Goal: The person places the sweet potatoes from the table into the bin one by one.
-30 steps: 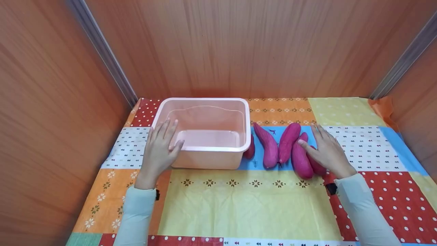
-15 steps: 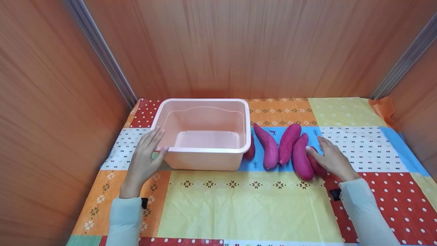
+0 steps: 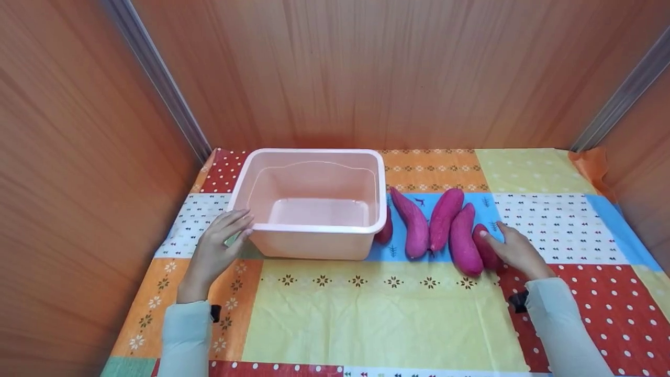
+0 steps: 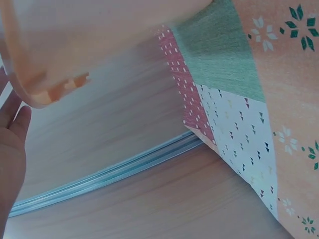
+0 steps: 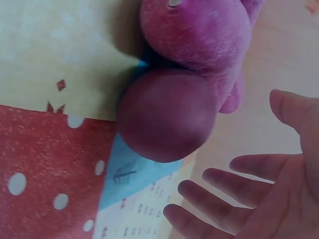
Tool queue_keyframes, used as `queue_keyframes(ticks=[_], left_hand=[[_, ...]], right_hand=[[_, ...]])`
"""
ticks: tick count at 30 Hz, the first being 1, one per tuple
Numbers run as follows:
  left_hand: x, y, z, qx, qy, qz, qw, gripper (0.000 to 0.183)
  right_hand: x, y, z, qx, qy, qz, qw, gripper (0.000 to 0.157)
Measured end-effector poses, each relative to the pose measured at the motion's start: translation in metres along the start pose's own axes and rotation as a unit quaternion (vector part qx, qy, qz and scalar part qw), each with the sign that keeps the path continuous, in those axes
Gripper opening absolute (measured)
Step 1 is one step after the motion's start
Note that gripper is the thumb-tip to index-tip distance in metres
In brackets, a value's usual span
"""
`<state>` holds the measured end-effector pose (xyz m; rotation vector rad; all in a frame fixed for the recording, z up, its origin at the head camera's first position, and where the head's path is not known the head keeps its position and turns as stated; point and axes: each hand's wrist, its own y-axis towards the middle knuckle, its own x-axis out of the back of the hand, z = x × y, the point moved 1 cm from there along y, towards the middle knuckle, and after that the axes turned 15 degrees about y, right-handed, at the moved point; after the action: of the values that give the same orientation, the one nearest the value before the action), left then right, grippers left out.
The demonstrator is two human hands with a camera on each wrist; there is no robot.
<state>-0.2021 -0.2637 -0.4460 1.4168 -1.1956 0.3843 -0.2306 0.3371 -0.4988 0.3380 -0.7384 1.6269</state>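
A pale pink plastic tub (image 3: 238, 188) stands empty on the patchwork tablecloth. To its right lie several purple sweet potatoes (image 3: 413, 225) side by side. My left hand (image 3: 217, 246) rests by the tub's near left corner, fingers relaxed against the wall under the rim. In the left wrist view the tub's rim (image 4: 40, 87) sits just above my left hand (image 4: 11, 149). My right hand (image 3: 515, 250) lies beside the rightmost sweet potato (image 3: 484, 247), thumb close to it. In the right wrist view that sweet potato (image 5: 167, 114) faces my open right hand (image 5: 259, 194), fingers spread and holding nothing.
Wooden panels (image 3: 366, 73) wall the table at the back and both sides. The tablecloth (image 3: 377, 314) spreads out in front of the tub and potatoes. Its orange corner (image 3: 589, 162) is rumpled at the back right.
My left hand slid off the tub's rim down to its near left corner. My right hand drew back from on top of the potatoes to the rightmost one's side.
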Motion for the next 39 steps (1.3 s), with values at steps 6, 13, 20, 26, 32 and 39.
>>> queue_keyframes(ticks=[6,13,20,26,32,39], left_hand=[[-0.001,0.0,0.003,-0.02,0.007,-0.025,0.9995,0.039],[-0.003,0.002,0.004,-0.037,-0.003,-0.046,0.9983,0.038],[-0.003,0.003,0.003,-0.046,-0.029,-0.044,0.9975,0.039],[-0.005,0.002,0.003,-0.035,-0.053,-0.036,0.9973,0.037],[-0.008,0.002,0.004,-0.035,-0.066,-0.047,0.9961,0.036],[-0.015,0.002,0.007,-0.031,-0.076,-0.075,0.9938,0.035]], right_hand=[[-0.001,0.002,-0.004,0.012,0.004,0.001,1.0,0.087],[-0.003,0.003,-0.01,-0.014,0.02,0.022,0.999,0.09],[-0.01,0.004,-0.015,-0.002,0.01,0.019,1.0,0.086],[-0.014,0.005,-0.02,0.014,0.006,0.014,1.0,0.081],[-0.015,0.005,-0.024,0.007,0.014,0.01,1.0,0.081],[-0.018,0.003,-0.026,0.025,0.011,-0.012,1.0,0.078]])
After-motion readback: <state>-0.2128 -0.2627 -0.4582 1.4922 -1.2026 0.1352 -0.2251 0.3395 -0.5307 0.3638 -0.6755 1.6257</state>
